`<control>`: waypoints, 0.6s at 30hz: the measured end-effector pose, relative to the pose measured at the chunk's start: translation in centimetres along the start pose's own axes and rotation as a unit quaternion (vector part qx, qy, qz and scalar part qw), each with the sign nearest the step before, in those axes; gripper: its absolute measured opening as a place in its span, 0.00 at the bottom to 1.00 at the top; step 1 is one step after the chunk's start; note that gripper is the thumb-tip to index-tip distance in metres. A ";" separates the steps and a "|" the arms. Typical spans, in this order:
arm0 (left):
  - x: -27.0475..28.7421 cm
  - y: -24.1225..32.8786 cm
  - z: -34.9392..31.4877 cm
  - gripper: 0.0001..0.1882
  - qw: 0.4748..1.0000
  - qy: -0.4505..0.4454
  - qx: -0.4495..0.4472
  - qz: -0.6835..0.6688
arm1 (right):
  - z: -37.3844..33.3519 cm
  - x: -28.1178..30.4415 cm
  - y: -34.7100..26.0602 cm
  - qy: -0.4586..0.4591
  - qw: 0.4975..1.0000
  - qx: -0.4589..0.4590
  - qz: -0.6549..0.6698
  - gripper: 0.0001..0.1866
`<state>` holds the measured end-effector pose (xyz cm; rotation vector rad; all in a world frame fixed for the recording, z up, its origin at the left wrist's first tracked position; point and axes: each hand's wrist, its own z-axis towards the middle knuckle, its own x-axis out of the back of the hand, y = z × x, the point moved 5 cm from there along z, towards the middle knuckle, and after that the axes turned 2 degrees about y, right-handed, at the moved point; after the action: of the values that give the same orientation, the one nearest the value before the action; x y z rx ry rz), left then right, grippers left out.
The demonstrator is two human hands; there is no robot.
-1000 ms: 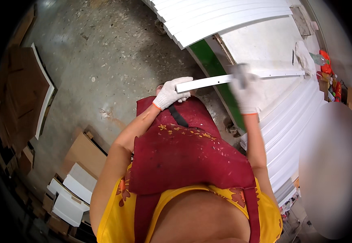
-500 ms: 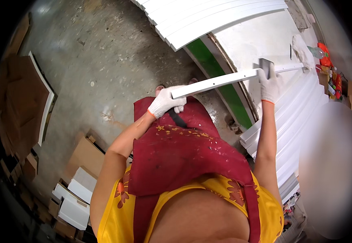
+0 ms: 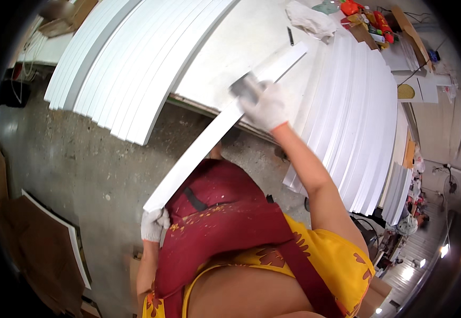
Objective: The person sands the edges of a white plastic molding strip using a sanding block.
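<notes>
Wears a dark red apron (image 3: 220, 231), marked with many small pale specks and decorated with a row of small yellow flowers (image 3: 175, 227). Has also on it a short black strip (image 3: 194, 199) and wide straps (image 3: 306, 270) of the same red. Wears underneath a yellow short-sleeved top (image 3: 336, 249), with big reddish-brown flowers (image 3: 271, 257). Wears on left hand (image 3: 154, 224) and right hand (image 3: 265, 106) white cloth gloves (image 3: 273, 115), finished at the wrist with a thin orange edge (image 3: 280, 126).

Crumpled white cloth (image 3: 311, 21); brown board (image 3: 37, 249) above grey floor (image 3: 106, 217).

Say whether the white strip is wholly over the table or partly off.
Partly off: the white strip extends past the table, its near end in the left hand.
</notes>
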<state>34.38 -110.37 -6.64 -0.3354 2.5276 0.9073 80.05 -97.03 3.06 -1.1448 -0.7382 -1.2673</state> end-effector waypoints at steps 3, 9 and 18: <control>1.1 -0.1 0.4 0.25 1.000 0.005 0.003 0.010 | 5.5 -0.5 11.8 0.013 0.987 -0.136 -0.082 0.38; 2.2 -1.0 0.2 0.28 1.000 0.001 0.015 -0.025 | 13.4 0.2 27.2 0.012 0.936 -0.307 -0.172 0.39; 1.1 -0.9 0.1 0.42 0.982 0.129 0.057 -0.129 | 15.8 1.7 29.8 -0.056 0.977 -0.158 -0.128 0.40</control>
<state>33.81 -111.05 -7.73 -0.7674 2.6711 0.6523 111.73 -85.32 2.27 -1.4204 -0.8059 -1.5889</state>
